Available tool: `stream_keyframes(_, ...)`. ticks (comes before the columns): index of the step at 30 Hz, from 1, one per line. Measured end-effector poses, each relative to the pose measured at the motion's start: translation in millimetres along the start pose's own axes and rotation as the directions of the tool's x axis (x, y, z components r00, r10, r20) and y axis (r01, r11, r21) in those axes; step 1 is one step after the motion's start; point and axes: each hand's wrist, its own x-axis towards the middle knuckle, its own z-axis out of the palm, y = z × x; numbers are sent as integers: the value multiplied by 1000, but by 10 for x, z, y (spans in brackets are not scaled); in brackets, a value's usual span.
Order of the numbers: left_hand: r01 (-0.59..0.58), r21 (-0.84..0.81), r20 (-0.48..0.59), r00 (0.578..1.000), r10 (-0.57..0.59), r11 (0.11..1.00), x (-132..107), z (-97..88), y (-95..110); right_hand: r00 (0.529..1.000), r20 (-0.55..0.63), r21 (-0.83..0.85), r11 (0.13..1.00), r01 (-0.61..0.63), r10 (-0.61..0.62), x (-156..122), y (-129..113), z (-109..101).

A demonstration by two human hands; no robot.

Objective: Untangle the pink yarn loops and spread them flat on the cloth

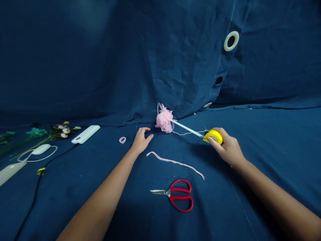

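My right hand [227, 145] grips a yellow tape measure [213, 136], its white blade [187, 128] pulled out leftward to a tangled heap of pink yarn [164, 118]. A loose strand trails from the heap toward the tape case. Just left of the heap, my left hand [142, 140] is near the cloth with thumb and fingers apart, holding nothing. A length of pink yarn strands [175, 162] lies between the hands, nearer to me. Closer still are red-handled scissors [173, 194], blades pointing left and looking closed.
Left of my left hand lies a small pink ring of yarn [122, 140]. Farther left are a white power bank [85, 134] with a black cable [37, 187], artificial flowers [64, 131] and a white corded device [41, 149]. A blue curtain [112, 60] hangs behind.
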Motion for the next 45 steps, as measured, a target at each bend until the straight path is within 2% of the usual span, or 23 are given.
stream_keyframes(4, 3, -2, 2, 1000, -3, 1000, 1, -1, 2, 986, -164, 68, 997, -26, 36, -11, -26, -1)
stream_keyframes(6, -5, 0, 10, 1000, 5, 1000, -2, -4, 8, 992, -121, 52, 998, -34, 40, -8, -42, -6)
stream_keyframes(9, -3, 4, 9, 1000, 3, 1000, -5, -3, 11, 1000, 18, 13, 1000, -21, 21, -4, -68, -8)
stream_keyframes(10, 1, 4, 3, 1000, -1, 1000, -5, -1, 9, 1000, 14, 21, 1000, -22, 22, -3, -77, -8)
stream_keyframes(14, 3, -2, -3, 1000, -3, 1000, -5, 3, 6, 977, -193, 114, 991, -74, 95, 0, -102, -11)
stream_keyframes(15, 1, -2, 3, 1000, -1, 1000, -4, 3, 6, 971, -214, 121, 989, -87, 111, 3, -102, -11)
stream_keyframes(19, 6, 3, 11, 1000, -6, 1000, 2, 4, 7, 993, -84, 83, 994, -75, 82, 12, -83, -9)
stream_keyframes(20, 8, 3, 6, 1000, -8, 1000, 3, 6, 5, 993, -83, 86, 994, -74, 81, 12, -80, -8)
stream_keyframes(24, 7, -1, -6, 1000, -7, 1000, 5, 14, -2, 959, -251, 140, 985, -98, 131, 14, -70, -11)
stream_keyframes(26, -1, -2, -1, 1000, 1, 1000, 2, 14, -2, 970, -217, 121, 989, -84, 109, 20, -57, -14)
stream_keyframes(29, -10, 4, 4, 1000, 10, 1000, 1, 10, 2, 998, -51, 49, 998, -38, 41, 23, -38, -11)
stream_keyframes(30, -10, 5, -1, 1000, 10, 1000, 1, 9, 4, 999, -41, 36, 999, -30, 31, 22, -36, -10)
stream_keyframes(31, -9, 5, -5, 1000, 9, 1000, 2, 9, 5, 997, -69, 34, 999, -31, 33, 19, -39, -11)
stream_keyframes(34, -5, 1, -6, 1000, 5, 1000, 2, 7, 15, 963, -259, 59, 997, -56, 69, 16, -55, -30)
stream_keyframes(35, -3, 0, -2, 1000, 3, 1000, 1, 6, 20, 957, -282, 60, 996, -60, 74, 18, -59, -42)
stream_keyframes(36, -1, 1, 3, 1000, 1, 1000, -1, 4, 24, 961, -268, 53, 997, -57, 69, 23, -60, -56)
stream_keyframes(40, 4, 5, 6, 1000, -4, 1000, -5, -2, 32, 998, -69, -10, 1000, 12, -13, 51, -43, -120)
stream_keyframes(45, -7, 16, 11, 1000, 7, 1000, -2, 12, 12, 995, -97, -13, 999, 34, -35, 110, -24, -342)
